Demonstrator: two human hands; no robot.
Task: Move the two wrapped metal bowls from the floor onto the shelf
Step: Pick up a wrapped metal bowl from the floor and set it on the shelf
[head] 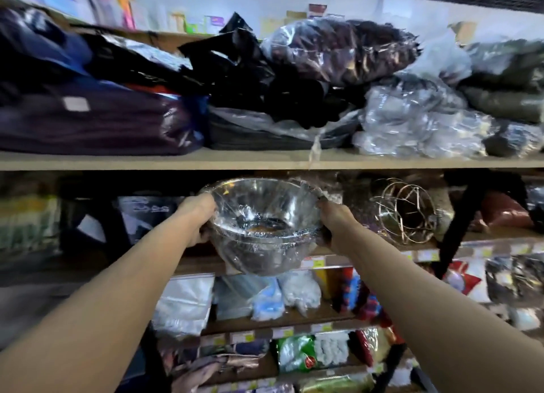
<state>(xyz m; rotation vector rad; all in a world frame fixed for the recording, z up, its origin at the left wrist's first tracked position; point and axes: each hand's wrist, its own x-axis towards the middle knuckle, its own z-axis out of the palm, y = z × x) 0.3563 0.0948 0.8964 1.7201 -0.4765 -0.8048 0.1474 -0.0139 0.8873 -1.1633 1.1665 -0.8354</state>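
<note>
Before a stocked set of shelves, both hands hold a wrapped metal bowl [265,227] raised in the air, level with the gap between two boards. Left hand [197,219] grasps the bowl's left rim and wall; right hand [334,224] grasps the right rim, fingers closed over the clear film. Whether the bundle holds one bowl or two nested ones cannot be told; a second rim line low on the wall hints at nesting. Upper shelf board [147,160] runs just above the bowl and carries bagged dark goods [338,51]. Lower shelf board [382,252] lies behind and beneath the bowl, with a wire-frame ornament [403,210] just beside the right hand. Likely risks: the slick film may let the bowl slide in the grip; the rim may strike the upper board's edge if lifted further; pushing inward may knock the ornament; a loose strip of plastic [316,151] hanging from above may snag the wrap.
</note>
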